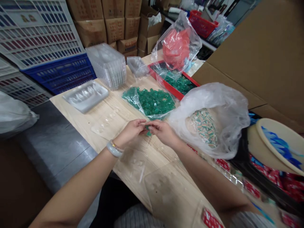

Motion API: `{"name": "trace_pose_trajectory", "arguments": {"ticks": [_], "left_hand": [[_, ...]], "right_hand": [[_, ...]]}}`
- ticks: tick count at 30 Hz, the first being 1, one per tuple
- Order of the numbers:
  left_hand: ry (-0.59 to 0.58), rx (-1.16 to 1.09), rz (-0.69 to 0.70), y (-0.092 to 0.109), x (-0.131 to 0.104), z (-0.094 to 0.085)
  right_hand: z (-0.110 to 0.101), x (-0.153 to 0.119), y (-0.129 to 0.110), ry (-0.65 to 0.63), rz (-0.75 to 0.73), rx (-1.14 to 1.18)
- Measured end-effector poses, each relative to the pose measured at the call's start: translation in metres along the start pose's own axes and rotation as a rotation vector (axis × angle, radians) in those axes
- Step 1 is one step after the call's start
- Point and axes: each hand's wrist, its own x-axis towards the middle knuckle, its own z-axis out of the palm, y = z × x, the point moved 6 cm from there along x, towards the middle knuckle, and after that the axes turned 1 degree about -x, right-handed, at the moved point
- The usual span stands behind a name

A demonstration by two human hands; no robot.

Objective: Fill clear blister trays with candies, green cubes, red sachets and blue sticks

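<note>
My left hand (131, 131) and my right hand (162, 130) meet over the wooden table, fingertips pinched close together. Between them is a small green piece (148, 129), partly hidden by the fingers; its exact kind is unclear. Just beyond the hands lies a heap of green translucent pieces (154, 101) in an opened clear plastic bag. To the right of my right hand, a white plastic bag (228, 126) gapes around many small striped pieces (205, 126). Clear plastic trays (161, 186) lie flat on the table below my hands.
A stack of clear trays (106, 66) and a white molded tray (86, 95) stand at the table's left. Behind the heap are a red tray (173, 90) and a bag of red pieces (177, 47). A cream basin (263, 133) is at right; crates (64, 72) stand at left.
</note>
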Motion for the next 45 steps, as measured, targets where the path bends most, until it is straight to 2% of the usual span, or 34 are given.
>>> {"name": "trace_pose_trajectory", "arguments": {"ticks": [3,6,11,15,18,21,25,27,28,30,32,34,41,45], "left_hand": [[-0.049,-0.083,-0.022,0.0,-0.004,0.006],[-0.031,-0.014,0.007,-0.004,-0.003,0.008],[0.157,0.241,0.091,-0.008,0.003,-0.001],[0.175,0.422,0.145,-0.005,-0.001,-0.002],[0.186,0.634,0.281,0.004,-0.01,0.001],[0.114,0.834,0.452,0.014,-0.021,0.009],[-0.092,0.975,0.579,0.016,-0.036,0.018],[-0.158,0.98,0.578,0.015,-0.042,0.018],[-0.154,0.967,0.567,0.014,-0.044,0.017],[-0.054,0.92,0.544,0.015,-0.044,0.011],[0.104,0.857,0.539,0.017,-0.042,0.004],[0.195,0.803,0.535,0.017,-0.039,0.003],[0.262,0.779,0.474,0.017,-0.031,0.007],[0.17,0.663,0.424,0.015,-0.029,0.006]], "right_hand": [[-0.002,-0.001,0.019,0.01,0.229,0.414],[-0.001,-0.003,0.025,0.01,0.319,0.631],[0.005,-0.008,0.022,0.022,0.327,0.63],[0.004,-0.009,0.022,0.065,0.314,0.606],[0.006,-0.011,0.026,0.068,0.334,0.676],[0.013,-0.014,0.031,0.026,0.379,0.789],[0.021,-0.018,0.038,-0.004,0.479,0.886],[0.019,-0.019,0.04,0.042,0.494,0.9],[0.018,-0.018,0.041,0.067,0.493,0.899],[0.017,-0.018,0.039,0.084,0.488,0.878],[0.019,-0.017,0.036,0.053,0.483,0.847],[0.022,-0.017,0.032,0.032,0.469,0.83],[0.025,-0.019,0.025,0.055,0.447,0.794],[0.024,-0.019,0.024,0.093,0.436,0.79]]}}
